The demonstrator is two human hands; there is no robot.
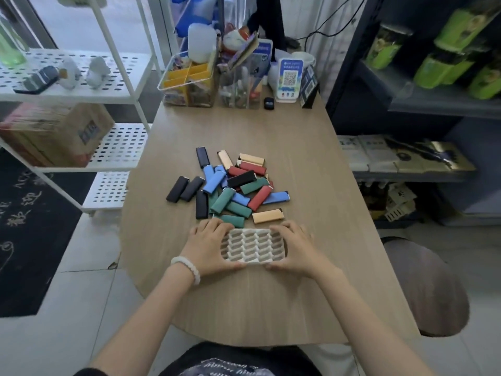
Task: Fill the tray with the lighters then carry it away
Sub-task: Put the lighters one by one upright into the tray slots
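Shop-like corner, pale tiled floor; white perforated metal shelving [81, 90] at far left, dark shelving with green packages [447, 63] at far right. Rounded wood-grain table [311, 158] runs from the near edge to a far end crowded with a clear acrylic organiser with yellow dividers [187, 80] and a blue-and-white QR-code stand [289, 78].

Progress: not started, as far as visible. White moulded plastic tray with rows of oblong slots [253, 246] sits on the near-centre of the table, every visible slot empty. Loose pile of rectangular lighters in black, blue, green, red and tan [230, 185] lies just beyond the tray's far edge, some stacked across each other, a few strays apart: two black ones to the left, a tan one [267, 216] near the right. All lighters remain to be loaded; the carry-away follows that.

Hands: left hand [208, 245], with a white bead bracelet [187, 268] at the wrist, grips the tray's left end, fingers curled over the far corner, thumb at the near edge. Right hand [291, 246] holds the right end the same way. Whether the tray rests flat on the table or is lifted slightly: cannot tell.

Tray look: thin, light, slots in offset rows, each apparently sized for one lighter set in endwise. Judged flexible; likely to tip if loaded unevenly.
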